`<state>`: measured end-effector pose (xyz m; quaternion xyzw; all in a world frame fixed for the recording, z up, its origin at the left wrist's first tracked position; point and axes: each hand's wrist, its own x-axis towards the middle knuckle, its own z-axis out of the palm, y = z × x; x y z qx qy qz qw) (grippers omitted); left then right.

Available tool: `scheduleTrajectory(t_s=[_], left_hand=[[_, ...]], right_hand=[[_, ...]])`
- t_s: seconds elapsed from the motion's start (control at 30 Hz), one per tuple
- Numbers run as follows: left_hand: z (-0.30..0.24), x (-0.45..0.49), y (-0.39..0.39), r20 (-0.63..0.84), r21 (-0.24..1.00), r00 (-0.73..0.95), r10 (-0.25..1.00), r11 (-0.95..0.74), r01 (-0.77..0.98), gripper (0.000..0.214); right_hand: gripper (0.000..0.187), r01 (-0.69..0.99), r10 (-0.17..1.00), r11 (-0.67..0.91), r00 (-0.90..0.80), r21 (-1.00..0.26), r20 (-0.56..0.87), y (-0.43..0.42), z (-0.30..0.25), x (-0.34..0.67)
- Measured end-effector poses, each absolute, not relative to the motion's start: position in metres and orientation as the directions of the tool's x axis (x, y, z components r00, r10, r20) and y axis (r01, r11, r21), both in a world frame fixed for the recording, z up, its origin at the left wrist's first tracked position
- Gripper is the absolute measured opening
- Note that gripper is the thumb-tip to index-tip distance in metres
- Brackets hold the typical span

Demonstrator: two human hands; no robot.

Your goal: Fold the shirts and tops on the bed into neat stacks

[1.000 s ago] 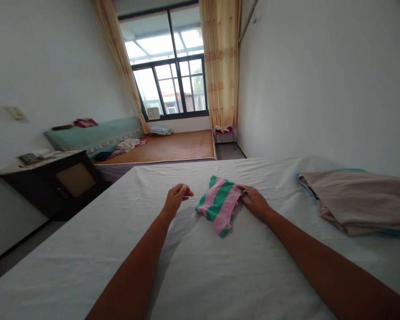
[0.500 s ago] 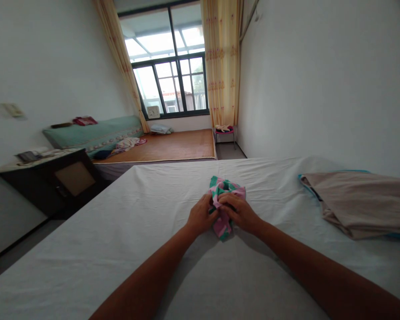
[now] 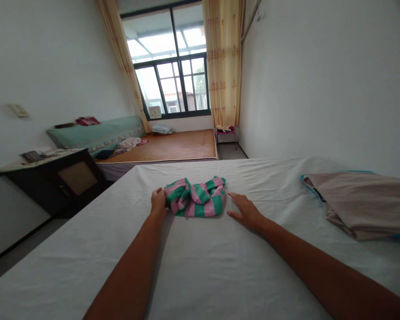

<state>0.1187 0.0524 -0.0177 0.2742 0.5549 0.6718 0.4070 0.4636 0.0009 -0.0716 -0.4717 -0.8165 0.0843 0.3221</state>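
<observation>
One striped cloth (image 3: 195,202), two hands, one bed (image 3: 200,275).

Edges and room. The bed's white sheet fills the lower half of the view. Its far edge runs just behind the striped cloth at 12 o'clock. Its left edge slants from 7 o'clock up to 11 o'clock, with floor and a dark cabinet (image 3: 66,178) beyond. At 6 o'clock of the cloth, bare sheet lies between the two forearms. At 3 o'clock, well apart, a folded brown blanket (image 3: 363,202) lies on the sheet near the white wall (image 3: 320,89). Bare sheet separates it from the right hand.

Hands. Left hand (image 3: 158,200): at 9 o'clock of the cloth, grip closed on the cloth's left end. Right hand (image 3: 245,210): at 4 o'clock of the cloth, grip open, palm down, fingers spread flat on the sheet. It is just beside the cloth's right edge; contact cannot be told.

Cloth. It has green and pink stripes. It lies on the sheet near the far edge, between the hands. It is bunched and twisted at the left end, flatter toward the right, with folds across the middle.
</observation>
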Motion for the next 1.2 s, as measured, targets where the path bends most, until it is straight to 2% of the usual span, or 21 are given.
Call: scheduleTrajectory(t_s=[0.03, 0.1, 0.17, 0.2, 0.27, 0.37, 0.47, 0.53, 0.6, 0.7, 0.8, 0.87, 0.97, 1.03, 1.1, 1.2], left_hand=[[-0.017, 0.119, 0.051, -0.004, 0.985, -0.533, 0.846, -0.088, -0.147, 0.023], [-0.014, 0.127, 0.047, 0.244, 0.967, -0.460, 0.854, -0.177, 0.185, 0.020], [-0.011, 0.140, 0.041, 0.448, 0.787, -0.195, 0.873, -0.281, 0.549, 0.020], [-0.011, 0.146, 0.038, 0.489, 0.659, -0.054, 0.871, -0.328, 0.677, 0.023], [-0.014, 0.156, 0.032, 0.489, 0.453, 0.113, 0.865, -0.363, 0.814, 0.032], [-0.021, 0.158, 0.029, 0.417, 0.301, 0.168, 0.893, -0.310, 0.902, 0.052], [-0.025, 0.150, 0.032, 0.343, 0.291, 0.147, 0.928, -0.254, 0.922, 0.047], [-0.025, 0.145, 0.036, 0.340, 0.326, 0.120, 0.933, -0.236, 0.915, 0.041], [-0.023, 0.143, 0.039, 0.345, 0.395, 0.105, 0.933, -0.245, 0.885, 0.036], [-0.020, 0.149, 0.038, 0.359, 0.523, 0.152, 0.921, -0.333, 0.785, 0.031], [-0.014, 0.161, 0.033, 0.368, 0.620, 0.228, 0.901, -0.421, 0.662, 0.033], [-0.010, 0.169, 0.029, 0.372, 0.663, 0.249, 0.894, -0.444, 0.603, 0.034], [-0.006, 0.174, 0.027, 0.375, 0.721, 0.241, 0.895, -0.445, 0.531, 0.031], [-0.006, 0.171, 0.028, 0.381, 0.770, 0.187, 0.906, -0.422, 0.479, 0.030], [-0.007, 0.163, 0.032, 0.399, 0.826, 0.064, 0.915, -0.389, 0.409, 0.031], [-0.011, 0.146, 0.038, 0.383, 0.906, -0.195, 0.903, -0.326, 0.272, 0.035]], right_hand=[[0.058, 0.727, 0.822, 0.548, -0.377, -0.414, 0.427, -0.002, -0.070, 0.462], [0.054, 0.735, 0.822, 0.555, -0.412, -0.389, 0.393, -0.006, -0.065, 0.461], [0.052, 0.729, 0.821, 0.560, -0.424, -0.393, 0.383, -0.008, -0.061, 0.461], [0.052, 0.723, 0.818, 0.564, -0.425, -0.399, 0.387, -0.008, -0.059, 0.460], [0.055, 0.709, 0.808, 0.578, -0.429, -0.403, 0.403, -0.006, -0.058, 0.456], [0.061, 0.717, 0.819, 0.561, -0.406, -0.415, 0.406, -0.001, -0.058, 0.445], [0.057, 0.724, 0.869, 0.487, -0.345, -0.489, 0.355, 0.005, -0.058, 0.435], [0.040, 0.703, 0.879, 0.476, -0.354, -0.528, 0.321, 0.008, -0.058, 0.433], [0.028, 0.684, 0.866, 0.498, -0.359, -0.534, 0.349, 0.010, -0.059, 0.432], [0.039, 0.686, 0.830, 0.531, -0.301, -0.497, 0.470, 0.012, -0.063, 0.429], [0.052, 0.727, 0.838, 0.507, -0.288, -0.464, 0.464, 0.014, -0.065, 0.427], [0.049, 0.741, 0.847, 0.502, -0.317, -0.445, 0.427, 0.015, -0.063, 0.425], [0.029, 0.708, 0.822, 0.556, -0.391, -0.435, 0.414, 0.015, -0.057, 0.427], [0.015, 0.681, 0.818, 0.567, -0.398, -0.464, 0.415, 0.017, -0.052, 0.432], [0.009, 0.664, 0.824, 0.554, -0.357, -0.501, 0.439, 0.022, -0.047, 0.443], [0.007, 0.651, 0.829, 0.500, -0.169, -0.571, 0.534, 0.035, -0.039, 0.470]])
